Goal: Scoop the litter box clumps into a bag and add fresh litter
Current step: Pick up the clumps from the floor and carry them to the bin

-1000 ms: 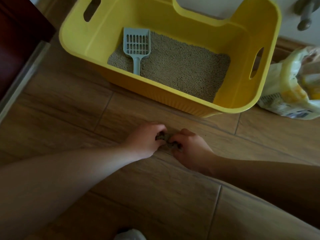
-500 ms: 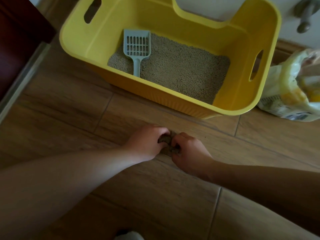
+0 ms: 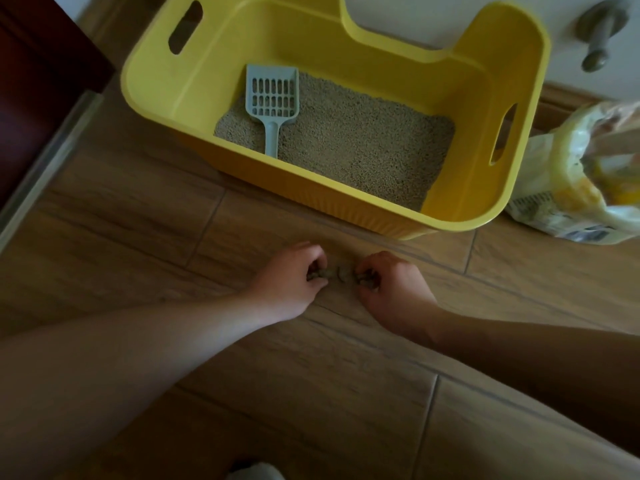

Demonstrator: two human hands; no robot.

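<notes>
A second ago the two hands were pressed close together on the wood-look floor (image 3: 138, 209), fingertips almost touching around one small dark grey-brown clump of litter. Now they have drawn apart sideways. The left hand (image 3: 289, 277) has slid to the left and the right hand (image 3: 388, 285) to the right, so a gap of floor shows between them. Each hand's curled fingers pinch some dark bits, and a small loose grey-brown clump (image 3: 341, 273) now lies exposed on the floor in the gap. The camera view has shifted very slightly too.
</notes>
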